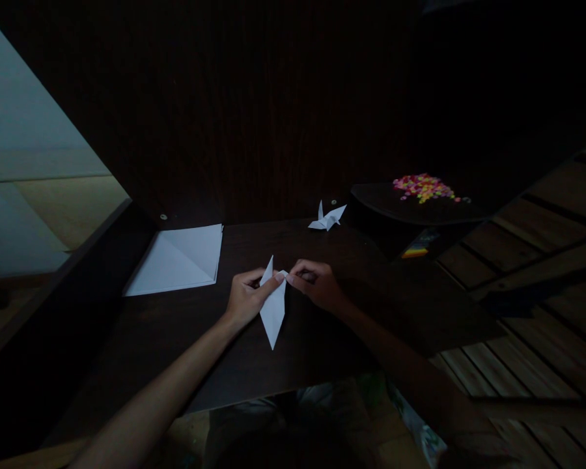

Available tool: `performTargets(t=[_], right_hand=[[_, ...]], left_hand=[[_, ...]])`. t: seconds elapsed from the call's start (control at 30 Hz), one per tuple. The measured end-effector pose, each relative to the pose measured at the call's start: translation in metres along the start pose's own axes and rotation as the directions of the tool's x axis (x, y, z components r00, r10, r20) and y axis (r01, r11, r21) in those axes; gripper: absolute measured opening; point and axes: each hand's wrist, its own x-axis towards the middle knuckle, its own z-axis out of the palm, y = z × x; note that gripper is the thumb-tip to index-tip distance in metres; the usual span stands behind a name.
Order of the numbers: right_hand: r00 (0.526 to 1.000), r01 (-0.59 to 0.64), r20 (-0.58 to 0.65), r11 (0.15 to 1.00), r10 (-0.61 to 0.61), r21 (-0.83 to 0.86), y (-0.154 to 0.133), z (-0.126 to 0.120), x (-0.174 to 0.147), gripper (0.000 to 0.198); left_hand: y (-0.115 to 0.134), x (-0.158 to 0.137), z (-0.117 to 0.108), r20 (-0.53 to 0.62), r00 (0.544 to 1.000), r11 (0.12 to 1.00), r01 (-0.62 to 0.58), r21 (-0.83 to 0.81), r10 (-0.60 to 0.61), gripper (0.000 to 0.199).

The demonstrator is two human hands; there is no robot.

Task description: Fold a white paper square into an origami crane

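Observation:
A partly folded white origami paper (273,314) is held between my two hands above the dark desk, one long point aimed toward me and another away. My left hand (248,296) grips it from the left, the thumb pressed on its face near the upper end. My right hand (317,284) pinches a small flap at its upper right edge between thumb and fingertips. Beyond my hands a finished white paper crane (328,218) sits near the back panel. To the left lies a stack of white square sheets (180,259), the top one showing a diagonal crease.
A pile of small colourful pieces (426,187) lies on a dark raised shelf (385,198) at the right. Dark side board (63,286) bounds the desk (176,339) on the left; a tall back panel (254,117) stands behind. Wooden slats (532,358) show at the right.

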Motion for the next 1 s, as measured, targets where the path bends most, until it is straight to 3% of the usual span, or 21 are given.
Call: performTargets(t=[0.1,0.37,0.53,0.7,0.8,1.0], right_hand=[[1.000,-0.011,-0.022,1.000,0.012,0.016,-0.001,0.000,0.001,0.016],[0.999,-0.037,-0.012,0.997,0.037,-0.064,0.000,-0.001,0.003,0.009],[0.999,0.049,0.011,0.992,-0.048,-0.117,-0.002,-0.002,0.003,0.011],[0.999,0.017,-0.044,0.999,-0.018,-0.031,0.003,-0.006,0.004,0.014],[0.995,-0.025,-0.099,1.000,0.027,0.019,0.007,-0.009,0.006,0.017],[0.990,-0.023,-0.140,0.999,0.029,0.045,0.010,-0.012,0.009,0.021]], left_hand=[[0.002,0.001,0.000,0.043,0.998,0.998,-0.039,0.046,0.037,0.028],[-0.002,0.001,0.000,0.142,0.989,0.999,0.042,0.020,-0.045,0.032],[0.003,0.002,-0.001,0.139,0.989,0.999,0.037,0.033,-0.042,0.030],[0.000,0.007,-0.011,0.248,0.966,0.992,0.100,-0.083,-0.077,0.025],[-0.004,0.009,-0.017,0.313,0.950,0.978,0.075,-0.195,-0.011,0.030],[-0.001,0.010,-0.021,0.349,0.937,0.990,0.071,-0.119,-0.025,0.027]])
